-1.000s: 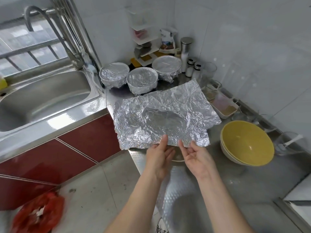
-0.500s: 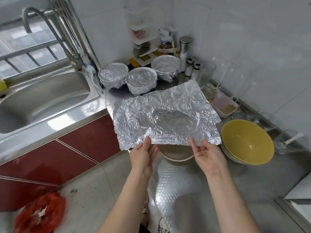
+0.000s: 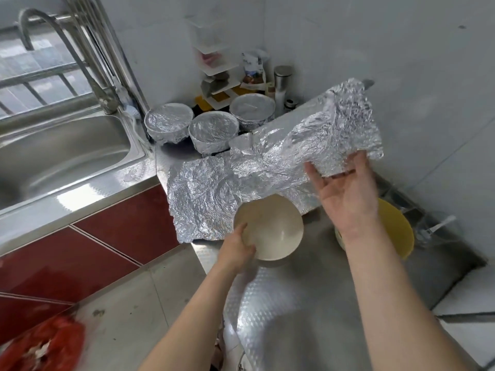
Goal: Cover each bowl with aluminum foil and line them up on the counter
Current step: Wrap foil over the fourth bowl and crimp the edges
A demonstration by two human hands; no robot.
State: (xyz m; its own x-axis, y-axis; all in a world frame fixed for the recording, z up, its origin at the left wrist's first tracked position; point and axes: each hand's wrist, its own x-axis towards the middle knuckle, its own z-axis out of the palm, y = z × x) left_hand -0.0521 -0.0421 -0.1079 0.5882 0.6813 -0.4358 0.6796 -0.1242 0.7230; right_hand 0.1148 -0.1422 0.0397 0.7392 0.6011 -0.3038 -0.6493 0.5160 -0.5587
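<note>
A crumpled aluminum foil sheet (image 3: 241,167) stretches across the steel counter (image 3: 308,277). My right hand (image 3: 345,194), palm toward me, holds the sheet's right end up in the air, while its left end droops over the counter's edge. My left hand (image 3: 235,250) grips the left rim of an uncovered white bowl (image 3: 273,228), just in front of the foil and tilted toward me. Three foil-covered bowls stand in a row at the back: left (image 3: 168,124), middle (image 3: 213,129), right (image 3: 251,108).
A yellow bowl (image 3: 393,226) sits on the counter, partly hidden behind my right forearm. A glass with a spoon (image 3: 434,228) stands by the wall. The sink (image 3: 61,156) and faucet (image 3: 107,103) lie to the left. A small rack (image 3: 214,76) and shakers (image 3: 281,81) fill the corner.
My left hand let go of the foil's front edge and took hold of the white bowl. My right hand raised the foil's right end up and to the right.
</note>
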